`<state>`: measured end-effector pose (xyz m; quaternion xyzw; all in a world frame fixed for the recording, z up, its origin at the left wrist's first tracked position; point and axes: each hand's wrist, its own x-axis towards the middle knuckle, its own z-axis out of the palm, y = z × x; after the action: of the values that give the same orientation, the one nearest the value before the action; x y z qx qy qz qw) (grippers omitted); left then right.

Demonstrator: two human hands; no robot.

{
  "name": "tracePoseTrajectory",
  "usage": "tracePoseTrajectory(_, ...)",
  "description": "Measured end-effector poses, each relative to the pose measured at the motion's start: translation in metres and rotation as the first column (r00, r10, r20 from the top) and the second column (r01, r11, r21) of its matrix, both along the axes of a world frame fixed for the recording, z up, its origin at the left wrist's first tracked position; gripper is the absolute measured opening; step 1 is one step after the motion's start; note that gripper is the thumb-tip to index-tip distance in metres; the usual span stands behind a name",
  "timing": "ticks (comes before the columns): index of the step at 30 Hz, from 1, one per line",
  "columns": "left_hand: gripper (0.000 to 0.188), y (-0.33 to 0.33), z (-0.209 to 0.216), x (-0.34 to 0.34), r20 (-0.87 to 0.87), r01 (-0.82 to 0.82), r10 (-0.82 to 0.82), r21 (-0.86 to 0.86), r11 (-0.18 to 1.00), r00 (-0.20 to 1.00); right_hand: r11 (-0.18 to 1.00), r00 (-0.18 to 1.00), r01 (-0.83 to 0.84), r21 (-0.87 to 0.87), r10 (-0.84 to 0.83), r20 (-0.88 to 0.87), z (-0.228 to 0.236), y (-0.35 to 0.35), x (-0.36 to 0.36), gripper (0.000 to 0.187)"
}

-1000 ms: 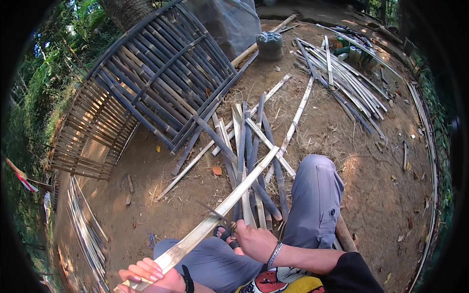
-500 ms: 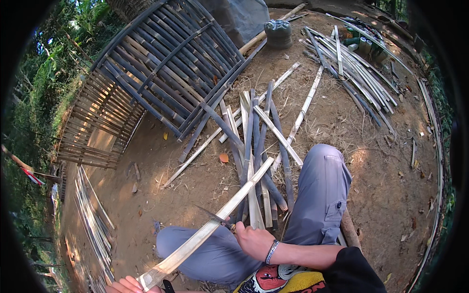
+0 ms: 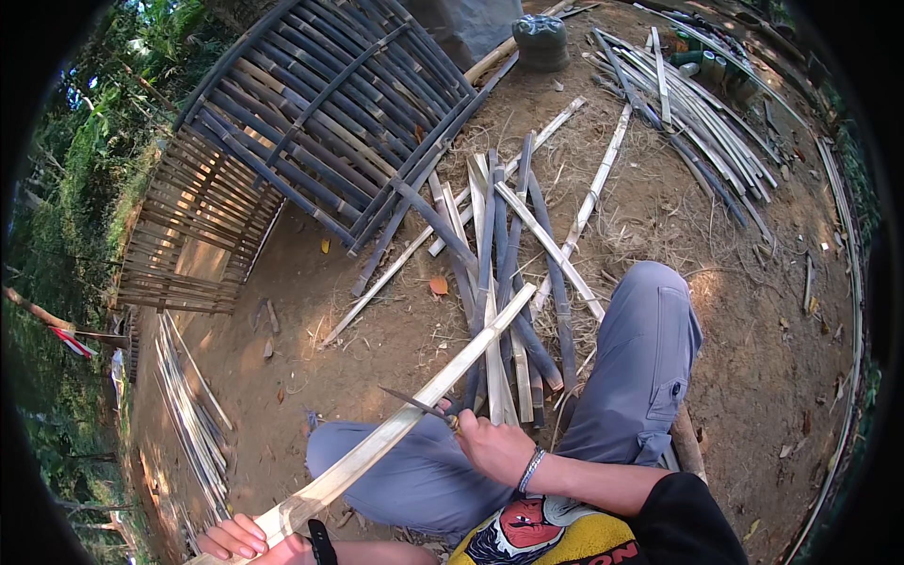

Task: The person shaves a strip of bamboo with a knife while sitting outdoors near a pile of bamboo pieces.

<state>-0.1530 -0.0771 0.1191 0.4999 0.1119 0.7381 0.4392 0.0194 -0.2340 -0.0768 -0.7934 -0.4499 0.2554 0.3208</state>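
Note:
My right hand [image 3: 497, 450] is closed around the handle of a knife [image 3: 414, 402]. The dark blade lies across a long pale split-bamboo strip [image 3: 377, 447]. That strip slants from the lower left up over my bent left leg to the middle of the view. Near its lower end my left hand [image 3: 235, 541] grips it, fingers on top. Beyond the knife, a loose pile of bamboo slats [image 3: 499, 273], some dark-skinned and some pale, lies crossed on the ground in front of me.
A dark bamboo slatted frame [image 3: 320, 113] stands at the far left, with a lighter slatted panel [image 3: 198, 226] beside it. Bundled strips [image 3: 697, 132] lie far right, more strips [image 3: 188, 424] at left. A dark round container [image 3: 541, 42] stands at the back.
The whole view has shifted slightly. My left hand shows more fully, and the strip now runs past its fingers to the lower edge. The knife stays across the strip.

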Motion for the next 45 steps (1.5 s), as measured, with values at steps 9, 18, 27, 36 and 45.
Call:
tracePoseTrajectory(9,0.058,0.002,-0.002,-0.001,-0.069,-0.047,0.044,-0.046,0.998,0.997,0.998,0.995,-0.053,0.022,0.054,-0.078,0.007,-0.008,-0.004,0.022)
tracePoseTrajectory(18,0.059,0.013,-0.003,0.006,-0.052,-0.188,0.184,-0.082,0.979,0.982,0.986,0.976,0.091,-0.138,-0.116,-0.186,-0.04,0.0,0.02,0.026)
tracePoseTrajectory(27,0.058,0.018,-0.004,0.023,-0.019,-0.275,0.274,-0.124,0.953,0.961,0.985,0.967,0.16,-0.064,-0.17,-0.192,-0.05,0.001,0.026,0.024)
tracePoseTrajectory(36,0.057,0.001,0.004,0.035,-0.059,-0.211,0.207,-0.069,0.975,0.977,0.984,0.974,0.154,-0.083,-0.166,-0.157,-0.014,0.009,0.036,0.024)
tracePoseTrajectory(45,0.057,-0.012,-0.001,0.035,-0.045,-0.09,0.09,0.002,0.996,0.995,0.988,0.987,0.137,-0.075,-0.143,-0.074,-0.017,-0.001,0.043,0.023)
